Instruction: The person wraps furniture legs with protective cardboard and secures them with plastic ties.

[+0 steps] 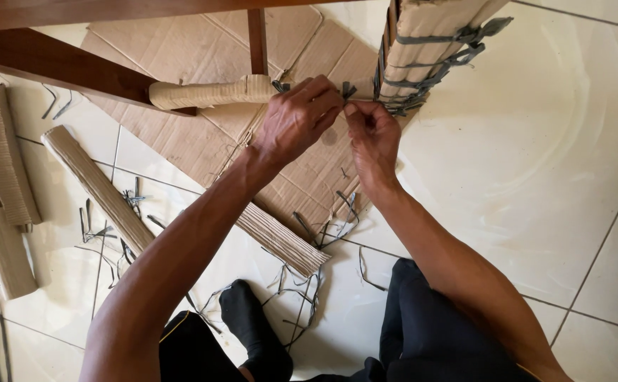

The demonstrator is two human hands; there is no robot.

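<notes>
A thin grey plastic strap [347,90] is seen at the top centre of the view, drawn around a wooden furniture rail wrapped in corrugated cardboard [213,93]; its short ends stick out between the fingertips of both hands. Just to the right, a thicker cardboard-wrapped leg [432,39] is bound with several more grey ties [457,44], knotted along its edge. A flattened cardboard sheet [203,49] is spread on the tiled floor [535,177] beneath the work, and bare dark wooden rails [54,64] cross the upper left. Open floor is left to the right of the hands, while the left side is crowded with loose rolls and folded strips of corrugated cardboard [96,187] and scattered strap offcuts [295,283]. The left hand [296,124] is reached in from the lower left, knuckles up, with thumb and fingers pinched shut on the strap. The right hand [372,138] is raised from below, wrist bent, its thumb and forefinger closed on the other end of the strap, close against the left fingertips.
</notes>
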